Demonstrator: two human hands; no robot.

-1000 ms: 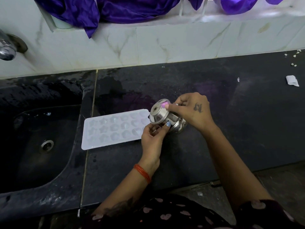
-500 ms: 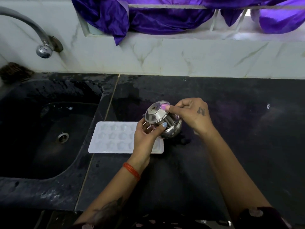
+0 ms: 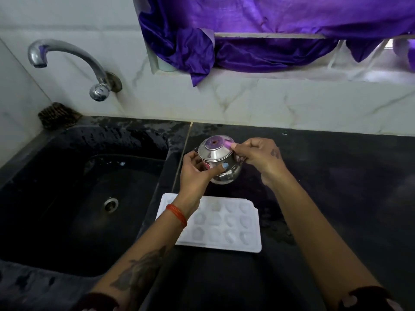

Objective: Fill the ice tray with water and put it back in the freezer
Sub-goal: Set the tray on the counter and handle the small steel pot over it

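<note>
1. Steel is what I have in both hands: a small steel pot [image 3: 219, 163], tipped so its base faces up towards me, held above the black counter [image 3: 336, 198].
2. My left hand [image 3: 195, 173] grasps the pot's near side, its fingers [image 3: 221, 168] curled round the body; my right hand [image 3: 258, 157] pinches the rim end from the far right.
3. The white ice tray [image 3: 226, 223] lies flat on the counter, just below and nearer me than my fingers, its long axis running left to right, partly under my left forearm.
4. The tap [image 3: 67, 61] stands well to the left of my fingers, over the sink [image 3: 56, 198].
5. I judge the pot must go leftwards first for water; my left hand is nearer.
</note>
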